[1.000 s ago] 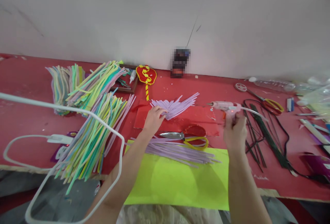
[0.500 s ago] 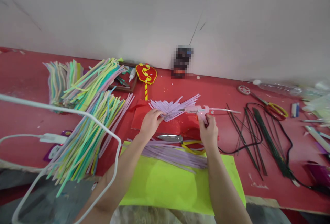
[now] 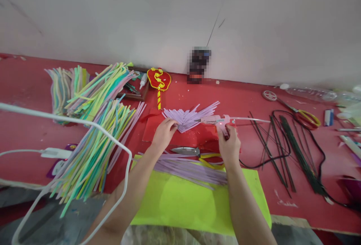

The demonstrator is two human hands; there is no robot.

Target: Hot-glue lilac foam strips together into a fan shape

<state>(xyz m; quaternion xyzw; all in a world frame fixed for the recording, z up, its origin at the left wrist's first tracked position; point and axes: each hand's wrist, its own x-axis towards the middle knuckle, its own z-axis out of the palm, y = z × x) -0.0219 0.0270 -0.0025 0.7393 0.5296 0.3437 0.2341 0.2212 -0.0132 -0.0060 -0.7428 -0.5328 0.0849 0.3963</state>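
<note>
Lilac pipe cleaners laid in a V-shaped piece rest on a red board. My left hand is closed at the lower left edge of that piece, thumb and fingertips pinched on it. In my right hand is a pink hot glue gun, its nozzle pointing left at the right side of the V. A clear glue stick trails from its back. Between my hands lie scissors with yellow handles, partly covered by my right hand. More loose lilac pipe cleaners lie just below, on a lime-green sheet.
Multicoloured pipe cleaner bundles fill the left, behind a white tube frame. A red-and-yellow fan ornament lies at the back. Dark green wires, a black cord and second scissors are on the right.
My right hand has brought the glue gun leftward from the right side up to the V-shaped piece, then held it there. My left hand stays at the piece's left edge.
</note>
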